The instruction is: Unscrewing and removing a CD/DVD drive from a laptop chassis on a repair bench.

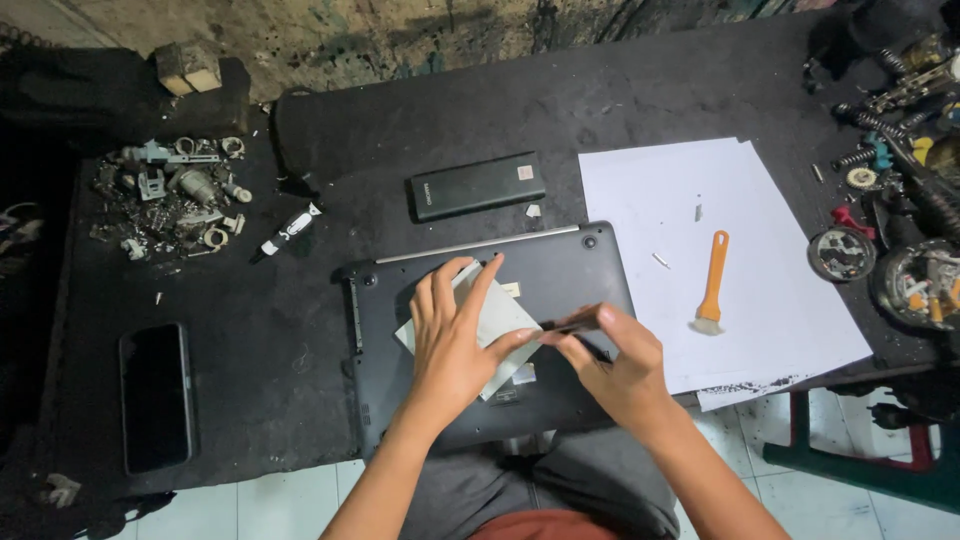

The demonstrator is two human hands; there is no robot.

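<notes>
A dark laptop [560, 270] lies upside down at the table's near edge. My left hand [455, 335] presses flat on a pale grey square sheet [500, 315] lying on the laptop's underside. My right hand [610, 365] is closed around a thin dark tool [570, 324] whose tip points left toward the edge of the sheet, by my left thumb. The rest of the tool is hidden in my fingers.
A black battery pack [478, 185] lies behind the laptop. White paper [740, 290] on the right carries an orange-handled brush [713, 280] and small screws. A phone [156, 395] lies front left. Metal parts [175, 200] are heaped at left, machine parts [900, 230] at right.
</notes>
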